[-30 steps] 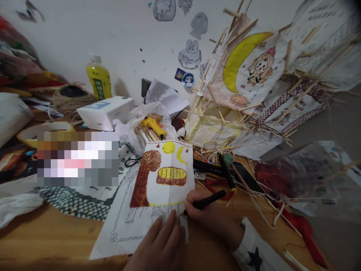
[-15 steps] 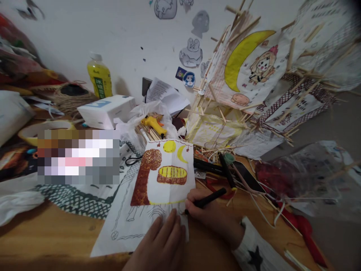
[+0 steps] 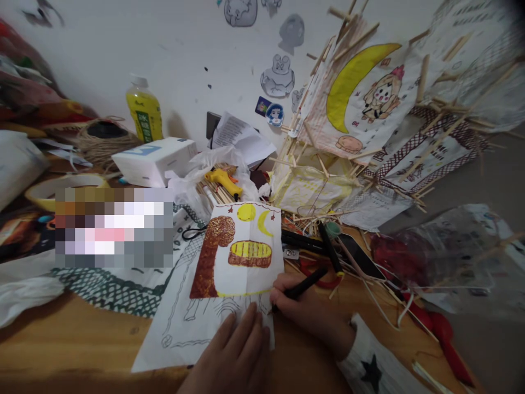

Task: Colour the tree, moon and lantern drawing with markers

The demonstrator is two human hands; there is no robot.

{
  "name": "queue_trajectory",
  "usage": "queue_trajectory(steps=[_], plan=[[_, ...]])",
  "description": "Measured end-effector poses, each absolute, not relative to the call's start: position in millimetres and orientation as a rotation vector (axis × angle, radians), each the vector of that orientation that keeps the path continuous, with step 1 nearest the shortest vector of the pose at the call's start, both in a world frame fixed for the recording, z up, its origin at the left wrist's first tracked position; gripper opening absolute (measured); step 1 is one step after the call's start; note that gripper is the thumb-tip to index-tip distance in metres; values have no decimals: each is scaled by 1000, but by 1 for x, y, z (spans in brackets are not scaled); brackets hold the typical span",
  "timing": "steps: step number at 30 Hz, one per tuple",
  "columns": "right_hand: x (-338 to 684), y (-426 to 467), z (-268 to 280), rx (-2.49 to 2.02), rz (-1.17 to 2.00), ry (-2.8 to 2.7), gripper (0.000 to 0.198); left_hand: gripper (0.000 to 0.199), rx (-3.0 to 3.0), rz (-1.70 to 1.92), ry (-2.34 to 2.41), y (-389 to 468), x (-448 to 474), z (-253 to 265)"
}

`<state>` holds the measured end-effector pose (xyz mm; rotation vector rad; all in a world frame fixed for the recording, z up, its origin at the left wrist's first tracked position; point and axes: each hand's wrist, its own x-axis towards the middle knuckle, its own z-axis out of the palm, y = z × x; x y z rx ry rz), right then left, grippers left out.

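Observation:
My right hand (image 3: 293, 301) grips a black pen (image 3: 307, 284), its tip down at the right edge of a white sheet (image 3: 184, 323) with thin line drawings. Flat on that sheet's lower right part lies my left hand (image 3: 235, 350), fingers stretched out and holding nothing. Above the fingers, a coloured picture (image 3: 233, 276) rests over the sheet's upper part. It has a brown tree, a yellow sun and moon, and a brown and yellow round shape. Just what the pen tip marks is partly hidden by my fingers.
Behind the papers are a yellow glue gun (image 3: 225, 182), a white box (image 3: 155, 162), a yellow bottle (image 3: 143, 112) and a twine roll (image 3: 104, 141). Stick-framed paper lanterns (image 3: 361, 98) stand at right, near a phone (image 3: 361, 257) and markers (image 3: 330, 249). A green-patterned paper (image 3: 110, 293) lies left.
The pen has tilted up slightly at its back end, and its tip has shifted a little to the right. My left hand stays in place.

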<state>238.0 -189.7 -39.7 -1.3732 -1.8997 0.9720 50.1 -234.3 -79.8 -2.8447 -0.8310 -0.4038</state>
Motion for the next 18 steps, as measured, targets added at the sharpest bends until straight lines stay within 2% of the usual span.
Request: queue_trajectory(steps=[9, 18], plan=[[238, -189, -38, -1348, 921, -1991, 26, 41, -2850, -408, -820, -233, 50, -80], [238, -191, -38, -1384, 1004, -1897, 26, 39, -2846, -451, -825, -234, 50, -79]])
